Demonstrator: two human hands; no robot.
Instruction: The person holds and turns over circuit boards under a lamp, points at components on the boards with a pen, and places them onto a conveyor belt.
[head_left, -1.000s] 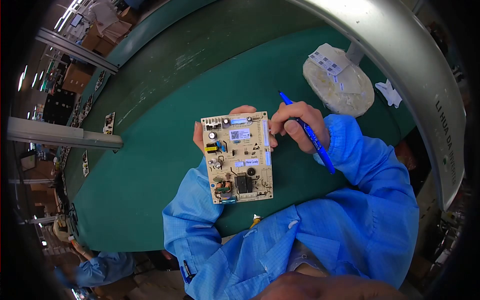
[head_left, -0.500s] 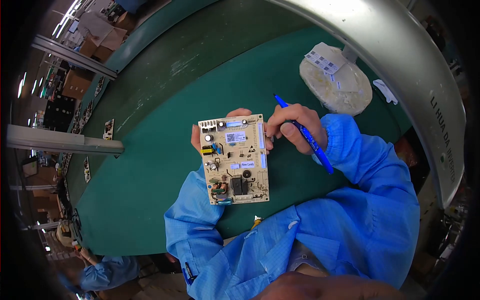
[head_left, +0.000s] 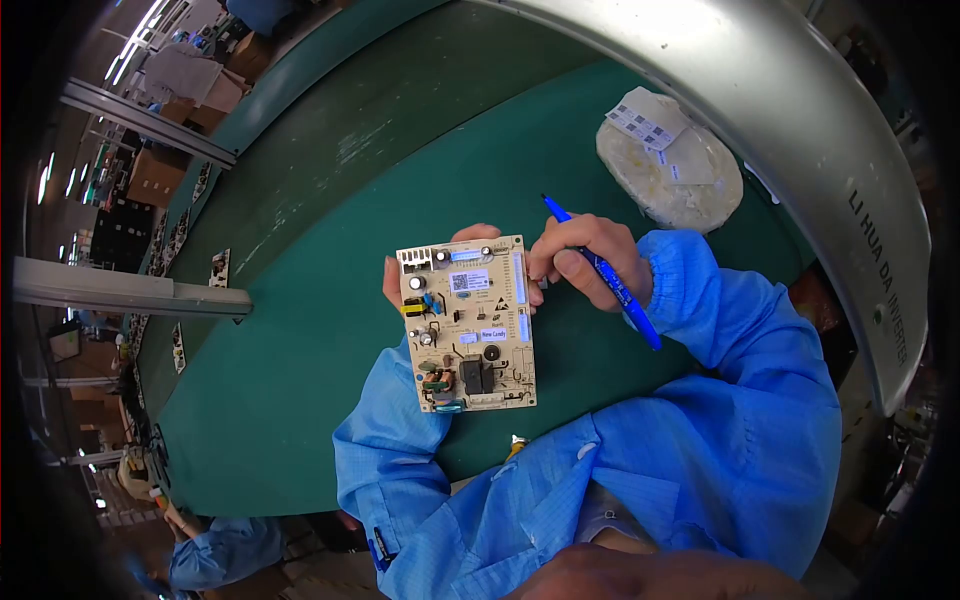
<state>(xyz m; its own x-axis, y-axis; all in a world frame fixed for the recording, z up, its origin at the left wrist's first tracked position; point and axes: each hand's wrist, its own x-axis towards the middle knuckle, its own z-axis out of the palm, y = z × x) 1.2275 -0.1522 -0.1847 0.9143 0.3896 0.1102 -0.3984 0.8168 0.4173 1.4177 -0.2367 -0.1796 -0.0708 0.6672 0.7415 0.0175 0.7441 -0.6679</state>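
Observation:
A cream-coloured circuit board [head_left: 465, 325] is held up, its component side facing me, with capacitors, coils, a black relay block and white labels on it. My left hand [head_left: 392, 278] grips it from behind; the fingertips show past its left and top edges and the palm is hidden. My right hand [head_left: 592, 262] is closed around a blue marker pen [head_left: 622, 298], whose dark tip points up and away to the left. The right fingertips are at the board's right edge; whether they touch it I cannot tell.
A wrapped roundish bundle [head_left: 670, 165] with a sheet of printed labels [head_left: 645, 118] lies on the green table [head_left: 310, 400]. A large silver lamp arm [head_left: 800, 120] arches over the right. Small boards [head_left: 178, 348] lie at the left, near a metal post [head_left: 150, 290]. A co-worker's blue sleeve [head_left: 225, 552] shows lower left.
The board sits very slightly lower in view. My right hand still holds the marker beside the board's right edge, almost unmoved. The view has shifted a little.

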